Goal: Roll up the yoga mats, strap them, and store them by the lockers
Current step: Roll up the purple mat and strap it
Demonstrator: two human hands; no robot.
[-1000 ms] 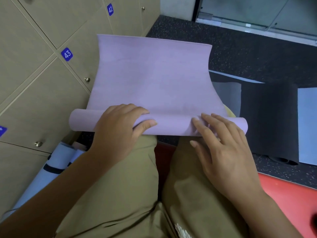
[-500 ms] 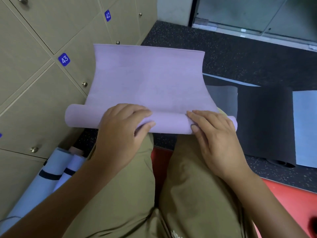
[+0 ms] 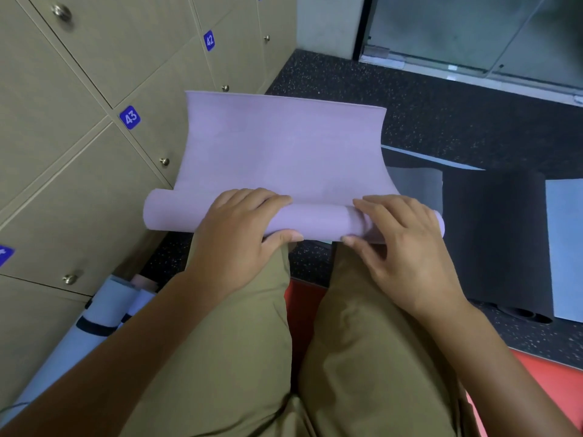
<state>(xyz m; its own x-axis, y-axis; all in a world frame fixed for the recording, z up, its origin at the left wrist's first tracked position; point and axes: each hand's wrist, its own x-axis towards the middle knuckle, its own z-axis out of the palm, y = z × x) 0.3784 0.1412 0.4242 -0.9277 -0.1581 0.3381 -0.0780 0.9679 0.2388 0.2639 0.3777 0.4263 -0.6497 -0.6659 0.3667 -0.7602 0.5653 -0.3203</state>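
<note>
A purple yoga mat (image 3: 280, 152) lies in front of my knees, its near end wound into a roll and the rest spread flat toward the far side. My left hand (image 3: 239, 234) grips the roll left of its middle, fingers curled over the top and thumb under the near side. My right hand (image 3: 400, 244) grips the roll's right end the same way. Beige lockers (image 3: 79, 171) numbered 42 and 43 stand at the left. Two rolled light-blue mats (image 3: 104, 313) with black straps lie at the lockers' foot, bottom left.
A dark mat (image 3: 492, 234) lies partly unrolled on the right, with a light-blue mat (image 3: 564, 247) beside it at the frame edge. The floor is black speckled rubber (image 3: 426, 102). A red surface (image 3: 542, 373) is under me. Glass panels (image 3: 473, 29) close the far side.
The roll has grown a little thicker and moved farther along the mat. My right hand has gone from lying flat on the roll to curling round its right end.
</note>
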